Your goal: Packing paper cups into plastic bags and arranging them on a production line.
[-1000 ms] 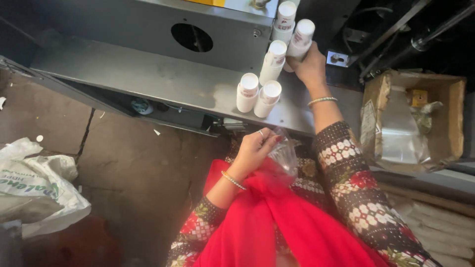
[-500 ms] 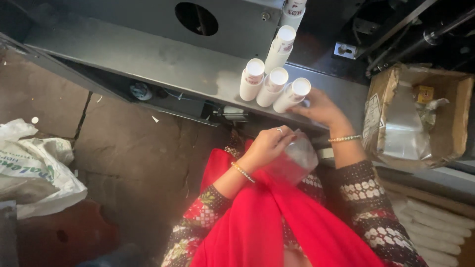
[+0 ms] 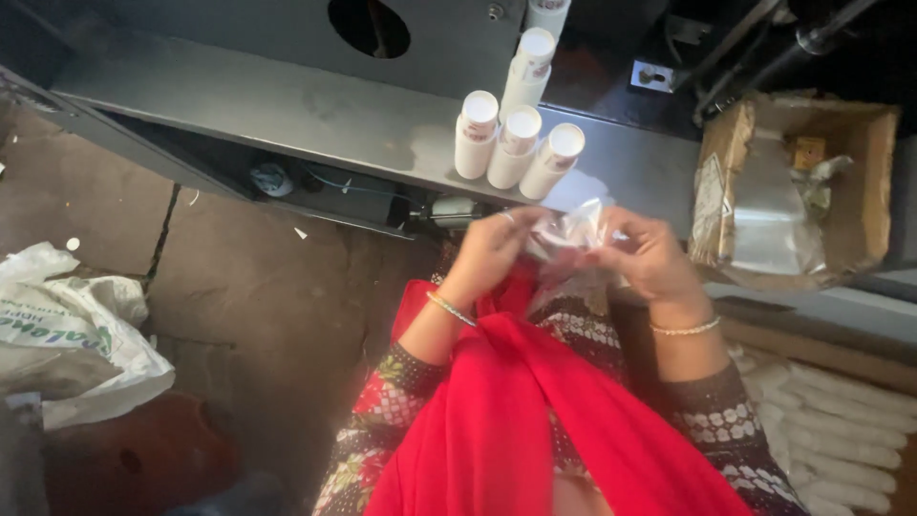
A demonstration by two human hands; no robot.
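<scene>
My left hand (image 3: pixel 492 253) and my right hand (image 3: pixel 645 253) are together in front of me, both pinching a small clear plastic bag (image 3: pixel 570 229) between the fingertips. Just beyond them, three white bottles (image 3: pixel 516 143) stand in a cluster on the grey metal shelf (image 3: pixel 315 110), with another white bottle (image 3: pixel 530 62) behind them. The bag hangs a little in front of the shelf edge, apart from the bottles.
A cardboard box (image 3: pixel 802 191) lined with clear plastic sits at the right. A white sack (image 3: pixel 67 325) lies on the stone floor at the left. A row of white packed items (image 3: pixel 831 420) lies at the lower right. A round hole (image 3: pixel 368 24) opens in the machine panel.
My right hand came back from the bottles on the shelf and joined my left hand on the clear bag. The bottles now stand in a cluster.
</scene>
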